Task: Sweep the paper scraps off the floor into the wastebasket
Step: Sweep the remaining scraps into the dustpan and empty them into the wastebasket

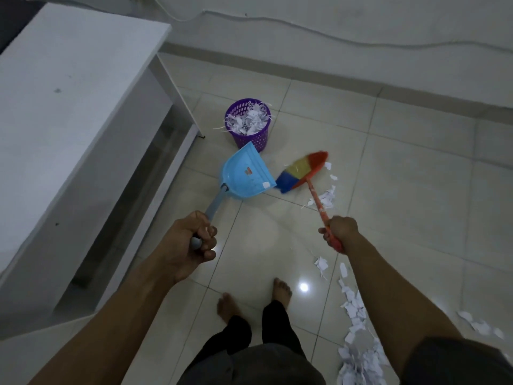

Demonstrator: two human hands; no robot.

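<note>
Head view: looked down on glossy pale tiled floor (388,190) and white desk (69,93); found paper scraps (358,354) strewn at right, others heaped in purple perforated wastebasket (251,141); gripped blue plastic dustpan (244,176) with left hand (191,240), rainbow-bristled broom (302,169) with right hand (340,230).

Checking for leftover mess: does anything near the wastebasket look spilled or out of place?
Yes. The purple wastebasket is heaped, and paper strips hang over its rim. Scraps lie on the tiles beside the broom, with a bigger pile near the bottom right. The dustpan looks almost bare.
</note>
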